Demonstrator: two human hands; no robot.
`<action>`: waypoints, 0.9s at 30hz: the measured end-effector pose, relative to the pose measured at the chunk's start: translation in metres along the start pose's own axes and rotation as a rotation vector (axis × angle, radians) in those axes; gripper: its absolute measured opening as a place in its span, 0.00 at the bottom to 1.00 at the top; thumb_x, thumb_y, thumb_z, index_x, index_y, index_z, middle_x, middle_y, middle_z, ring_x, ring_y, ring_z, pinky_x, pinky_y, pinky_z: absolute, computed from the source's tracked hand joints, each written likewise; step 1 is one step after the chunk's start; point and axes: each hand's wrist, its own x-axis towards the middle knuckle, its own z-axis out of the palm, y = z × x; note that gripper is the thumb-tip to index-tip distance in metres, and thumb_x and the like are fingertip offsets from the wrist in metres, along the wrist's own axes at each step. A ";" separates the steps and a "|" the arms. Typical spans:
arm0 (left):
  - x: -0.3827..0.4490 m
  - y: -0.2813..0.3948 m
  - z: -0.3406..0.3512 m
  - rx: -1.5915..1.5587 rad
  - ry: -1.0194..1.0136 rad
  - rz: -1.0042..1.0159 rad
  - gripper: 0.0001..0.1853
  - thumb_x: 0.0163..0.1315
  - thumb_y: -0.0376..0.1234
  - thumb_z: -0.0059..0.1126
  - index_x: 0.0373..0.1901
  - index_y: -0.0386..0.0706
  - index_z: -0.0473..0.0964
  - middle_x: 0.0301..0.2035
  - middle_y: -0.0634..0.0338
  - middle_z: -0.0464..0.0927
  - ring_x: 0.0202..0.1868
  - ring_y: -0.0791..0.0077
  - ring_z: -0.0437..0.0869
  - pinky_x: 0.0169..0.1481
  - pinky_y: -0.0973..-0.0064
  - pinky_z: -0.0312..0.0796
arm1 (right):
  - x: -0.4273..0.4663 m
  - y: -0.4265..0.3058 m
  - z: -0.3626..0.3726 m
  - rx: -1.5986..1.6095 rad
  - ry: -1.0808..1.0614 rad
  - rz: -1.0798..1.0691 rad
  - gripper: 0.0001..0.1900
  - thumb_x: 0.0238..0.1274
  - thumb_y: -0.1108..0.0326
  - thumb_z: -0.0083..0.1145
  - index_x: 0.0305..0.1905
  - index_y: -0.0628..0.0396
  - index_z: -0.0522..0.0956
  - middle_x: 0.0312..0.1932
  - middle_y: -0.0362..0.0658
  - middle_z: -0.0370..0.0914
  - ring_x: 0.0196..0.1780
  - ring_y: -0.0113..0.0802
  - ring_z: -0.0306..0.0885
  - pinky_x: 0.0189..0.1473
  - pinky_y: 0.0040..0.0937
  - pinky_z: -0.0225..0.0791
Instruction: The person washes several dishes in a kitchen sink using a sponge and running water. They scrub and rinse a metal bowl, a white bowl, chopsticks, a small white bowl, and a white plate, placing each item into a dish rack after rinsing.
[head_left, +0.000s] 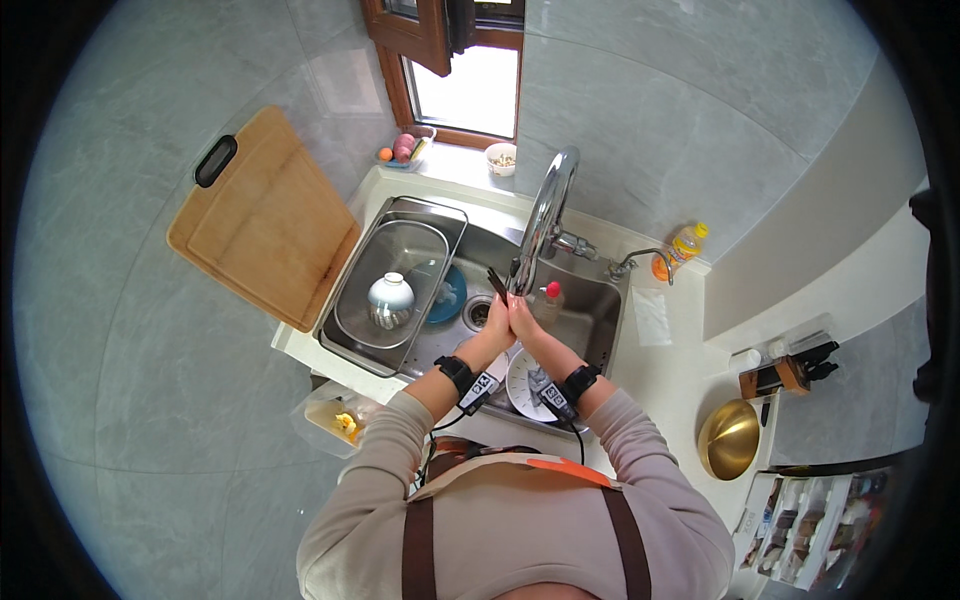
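Note:
My left hand and my right hand are pressed together over the stainless steel sink. Between them is a bundle of dark chopsticks, whose ends stick out past the fingers on the far side. Directly above the hands is the spout of the chrome faucet. Whether water runs is hard to make out. Below my right forearm, a white plate and a crumpled grey cloth or wrap lie in the basin. A clear bottle with a red cap stands just beyond my right hand.
On the sink's left, a wire-framed drain basket holds an upturned bowl; a blue dish lies beside it. A wooden cutting board leans left. Rightward are a small tap, an orange drink bottle, a gold bowl and a knife block.

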 end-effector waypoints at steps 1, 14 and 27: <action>0.005 0.003 -0.008 -0.024 -0.040 0.002 0.17 0.57 0.47 0.33 0.25 0.46 0.68 0.24 0.64 0.71 0.28 0.73 0.71 0.33 0.75 0.65 | -0.003 -0.005 0.005 0.057 0.040 0.032 0.16 0.59 0.65 0.31 0.47 0.62 0.64 0.47 0.58 0.60 0.51 0.52 0.57 0.53 0.38 0.52; -0.023 -0.013 0.020 0.040 -0.131 0.108 0.24 0.60 0.49 0.25 0.46 0.42 0.62 0.41 0.61 0.69 0.43 0.71 0.69 0.50 0.75 0.60 | 0.005 -0.010 -0.040 0.511 -0.027 0.368 0.19 0.53 0.65 0.39 0.49 0.62 0.61 0.47 0.58 0.62 0.52 0.48 0.60 0.53 0.36 0.53; -0.027 0.037 -0.001 -0.089 -0.038 0.122 0.14 0.60 0.46 0.32 0.34 0.48 0.63 0.38 0.64 0.69 0.37 0.68 0.70 0.44 0.56 0.62 | -0.032 -0.009 -0.080 0.041 0.075 0.518 0.18 0.55 0.56 0.39 0.38 0.60 0.72 0.35 0.51 0.73 0.38 0.44 0.71 0.41 0.34 0.62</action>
